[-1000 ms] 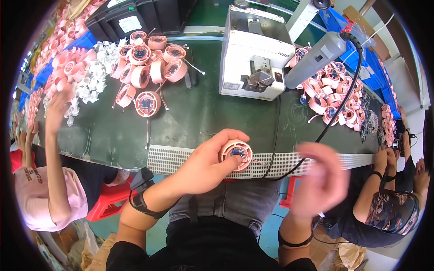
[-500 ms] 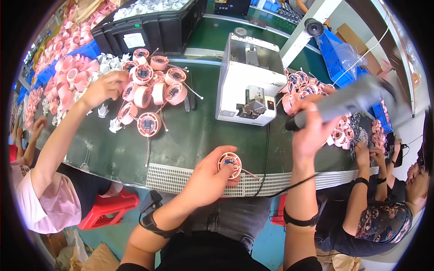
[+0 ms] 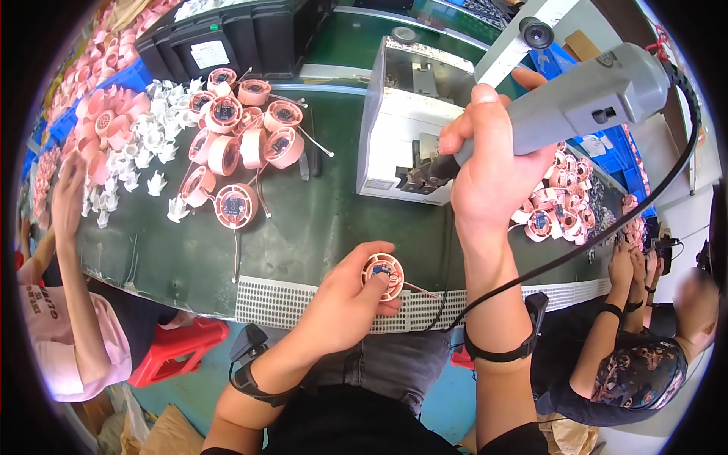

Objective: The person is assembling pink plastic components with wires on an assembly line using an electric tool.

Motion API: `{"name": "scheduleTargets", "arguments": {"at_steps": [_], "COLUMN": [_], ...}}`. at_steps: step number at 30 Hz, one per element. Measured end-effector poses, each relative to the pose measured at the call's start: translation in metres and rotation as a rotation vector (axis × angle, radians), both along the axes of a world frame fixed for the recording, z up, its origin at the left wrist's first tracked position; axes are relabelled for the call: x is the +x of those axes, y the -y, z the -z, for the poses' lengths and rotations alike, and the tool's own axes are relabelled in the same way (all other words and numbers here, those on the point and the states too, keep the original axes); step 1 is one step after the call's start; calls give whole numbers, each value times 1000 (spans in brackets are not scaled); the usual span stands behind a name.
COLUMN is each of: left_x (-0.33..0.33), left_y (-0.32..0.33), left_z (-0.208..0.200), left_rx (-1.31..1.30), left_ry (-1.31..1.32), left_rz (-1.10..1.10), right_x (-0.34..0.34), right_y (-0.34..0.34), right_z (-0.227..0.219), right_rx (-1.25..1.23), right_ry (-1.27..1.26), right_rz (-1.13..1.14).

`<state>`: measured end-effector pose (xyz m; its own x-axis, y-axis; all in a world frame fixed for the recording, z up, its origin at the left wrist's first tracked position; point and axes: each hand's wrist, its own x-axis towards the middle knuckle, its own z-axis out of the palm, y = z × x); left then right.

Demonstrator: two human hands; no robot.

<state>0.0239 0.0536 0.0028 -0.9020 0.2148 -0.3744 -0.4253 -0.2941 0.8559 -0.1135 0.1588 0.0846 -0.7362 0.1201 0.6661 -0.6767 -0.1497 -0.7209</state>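
My left hand (image 3: 341,299) grips a pink round fan housing (image 3: 395,274) with a blue circuit board inside and a thin wire trailing right. The thumb presses on the board; the part is held over the table's front edge. In my right hand (image 3: 497,182) is a grey electric screwdriver (image 3: 584,102), its black cord looping down past my forearm. Its front end points left at the metal outlet of a white screw feeder (image 3: 379,136). My fingers and the tool's nose hide whether the bit touches the feeder.
Wired pink housings (image 3: 236,205) are heaped left of the feeder, beside white finned pieces (image 3: 140,144). More pink housings (image 3: 561,205) lie on the right. A black crate (image 3: 250,38) stands at the back left. Co-workers' hands, one (image 3: 68,189) at left and others (image 3: 623,265) at right, work nearby.
My right hand has swung the screwdriver left and up to the feeder. My left hand stays almost still with the housing. The left co-worker's hand has drawn back from the wired housings.
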Motion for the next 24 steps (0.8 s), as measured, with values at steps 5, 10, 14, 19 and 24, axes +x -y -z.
{"name": "scheduleTargets", "arguments": {"at_steps": [5, 10, 14, 19, 24], "left_x": [1, 3, 3, 2, 3], "left_y": [1, 2, 0, 2, 0], "left_z": [-1, 1, 1, 3, 6], "left_rx": [13, 7, 24, 37, -16], "left_ry": [11, 11, -3, -8, -36], "left_rz": [-10, -15, -4, -9, -4], "right_x": [3, 5, 6, 15, 63], "right_y": [1, 2, -3, -4, -10], "right_z": [-3, -2, 3, 4, 20], "right_rx": [16, 34, 64, 61, -35], "right_ry": [30, 58, 28, 104, 195], "right_rz": [29, 54, 32, -31, -166]}}
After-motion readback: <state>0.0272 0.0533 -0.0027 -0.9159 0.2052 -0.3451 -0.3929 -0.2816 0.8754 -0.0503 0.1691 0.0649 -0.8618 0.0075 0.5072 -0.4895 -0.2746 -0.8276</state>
